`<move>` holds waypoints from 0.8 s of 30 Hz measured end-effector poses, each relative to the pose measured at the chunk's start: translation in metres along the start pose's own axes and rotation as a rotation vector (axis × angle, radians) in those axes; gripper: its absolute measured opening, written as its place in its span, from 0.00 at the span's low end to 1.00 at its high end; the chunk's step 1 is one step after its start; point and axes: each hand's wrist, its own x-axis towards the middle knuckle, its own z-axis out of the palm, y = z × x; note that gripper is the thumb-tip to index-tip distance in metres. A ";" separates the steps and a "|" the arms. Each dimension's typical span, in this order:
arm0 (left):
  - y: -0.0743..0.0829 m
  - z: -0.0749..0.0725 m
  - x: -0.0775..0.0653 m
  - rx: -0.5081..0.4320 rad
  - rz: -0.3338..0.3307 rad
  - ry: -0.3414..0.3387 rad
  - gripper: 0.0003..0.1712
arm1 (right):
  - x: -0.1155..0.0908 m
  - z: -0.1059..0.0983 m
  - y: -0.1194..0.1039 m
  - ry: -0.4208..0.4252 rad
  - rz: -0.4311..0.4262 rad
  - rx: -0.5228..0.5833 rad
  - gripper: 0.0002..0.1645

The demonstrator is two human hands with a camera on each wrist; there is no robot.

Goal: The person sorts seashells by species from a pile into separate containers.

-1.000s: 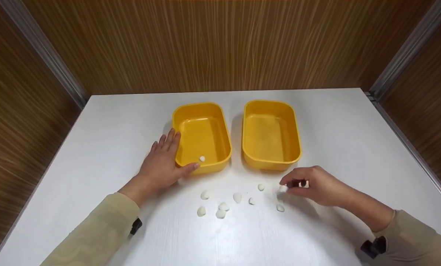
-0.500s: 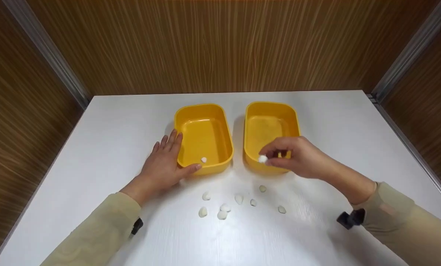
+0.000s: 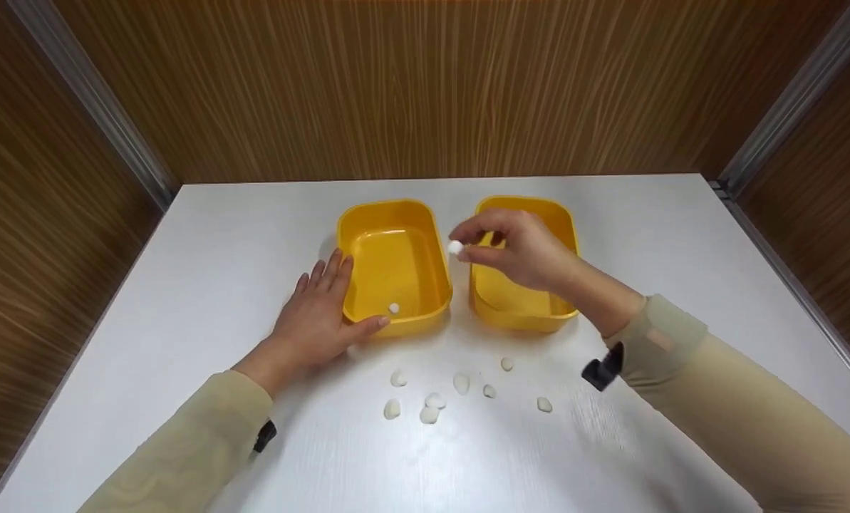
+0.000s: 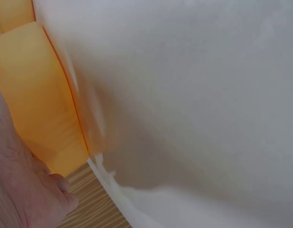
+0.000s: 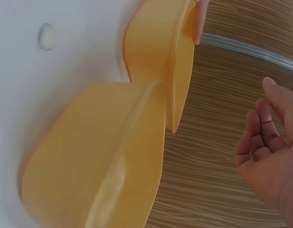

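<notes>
"So, the surroundings?"
"White table point(image 3: 353, 470), wood-grain walls point(image 3: 425, 85)."
"And the white piece point(image 3: 455, 248)?"
"Roundish, pinched in the right hand point(image 3: 521, 249) over the gap between yellow bins point(image 3: 389, 263); left hand point(image 3: 314, 313), fingers straight, touches one."

White on the pebble point(image 3: 455, 247) between the right fingers point(image 3: 476, 224), plain yellow on both tubs point(image 3: 389, 265) close by — off-white on the other pebbles point(image 3: 462, 383) short of the fingers. Beyond them, streaky brown on the wall point(image 3: 425, 85) — behind, beige on the sleeves point(image 3: 709, 370).
</notes>
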 end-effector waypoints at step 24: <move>0.000 -0.003 -0.005 0.016 0.005 0.007 0.72 | 0.065 0.064 -0.002 -0.018 0.161 0.140 0.14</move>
